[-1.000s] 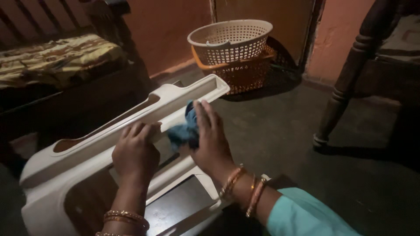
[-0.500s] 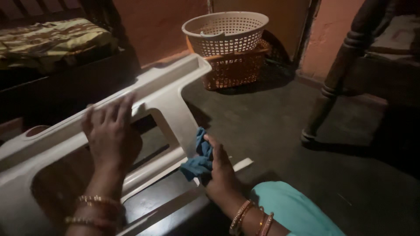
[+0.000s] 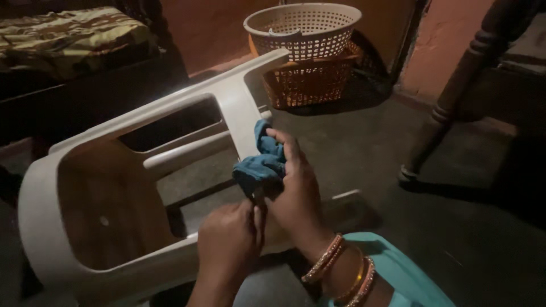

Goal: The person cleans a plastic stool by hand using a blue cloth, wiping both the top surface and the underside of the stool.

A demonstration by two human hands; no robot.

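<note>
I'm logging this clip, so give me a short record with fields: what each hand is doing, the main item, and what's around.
right hand: grips a bunched blue cloth
left hand: pinches the cloth's lower end, against the right hand
main item: white plastic stool lying on its side, underside towards the camera
floor: dark
behind: cream basket stacked on an orange basket
right side: turned wooden leg

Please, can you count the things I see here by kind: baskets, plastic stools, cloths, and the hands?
Baskets: 2, a white basket stacked on an orange basket
Plastic stools: 1, white stool lying on its side
Cloths: 1, blue cloth
Hands: 2, left hand, right hand
Total: 6
</note>
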